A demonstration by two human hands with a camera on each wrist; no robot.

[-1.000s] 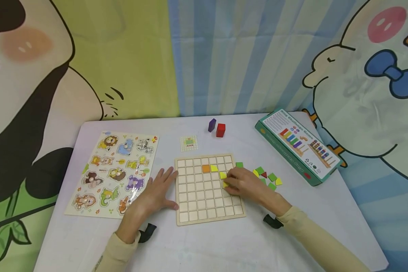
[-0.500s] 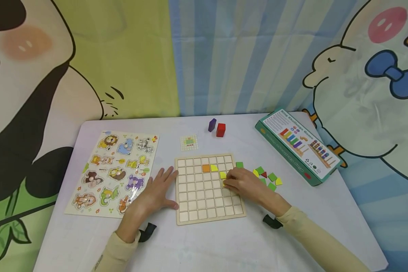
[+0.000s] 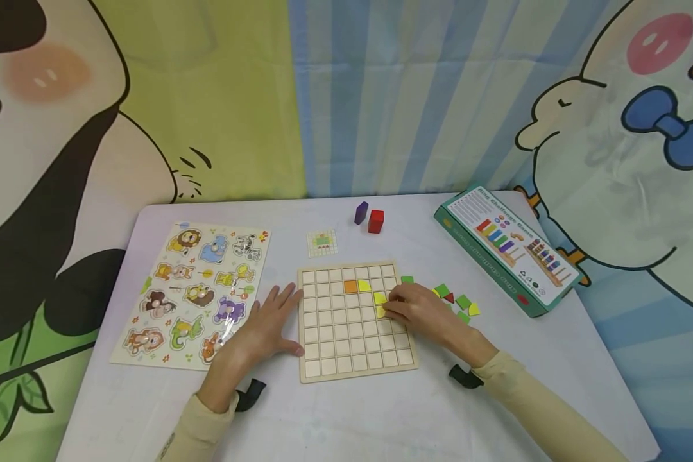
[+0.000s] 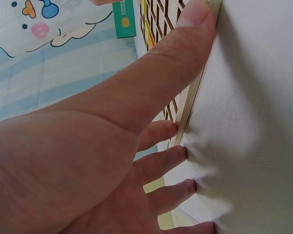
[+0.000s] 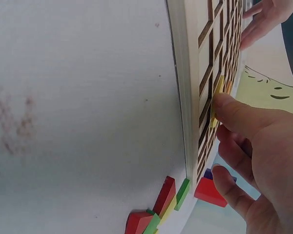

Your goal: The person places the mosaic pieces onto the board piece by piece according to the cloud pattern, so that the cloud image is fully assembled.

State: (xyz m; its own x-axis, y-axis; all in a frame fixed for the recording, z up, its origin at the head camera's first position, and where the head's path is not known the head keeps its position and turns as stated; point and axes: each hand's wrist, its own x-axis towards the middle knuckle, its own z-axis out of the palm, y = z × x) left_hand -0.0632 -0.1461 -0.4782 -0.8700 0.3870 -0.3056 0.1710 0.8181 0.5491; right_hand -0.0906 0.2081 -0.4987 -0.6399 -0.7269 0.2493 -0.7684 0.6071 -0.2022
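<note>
A wooden grid board (image 3: pixel 358 380) lies in the middle of the table. Spread fingers of my left hand (image 3: pixel 268 324) rest along its left edge, and the left wrist view shows the thumb (image 4: pixel 195 14) at the rim. Over the board's right side, my right hand (image 3: pixel 418 311) holds a yellow tile (image 5: pixel 219 87) between thumb and curled index finger, at a grid cell. Just above it sits another yellow tile (image 3: pixel 379 298). Farther up, an orange tile (image 3: pixel 351 286) and a yellow tile (image 3: pixel 364 285) lie side by side in cells.
Loose green, yellow and red pieces (image 3: pixel 463 301) lie right of the board. Behind it are a small pattern card (image 3: pixel 321 243), a purple block (image 3: pixel 360 213) and a red block (image 3: pixel 376 221). An animal puzzle (image 3: pixel 199 295) lies left, a green game box (image 3: pixel 508 250) back right.
My right fingers have shifted slightly at the yellow tile, and more of it shows than half a second ago. The left hand stays in place at the board's edge.
</note>
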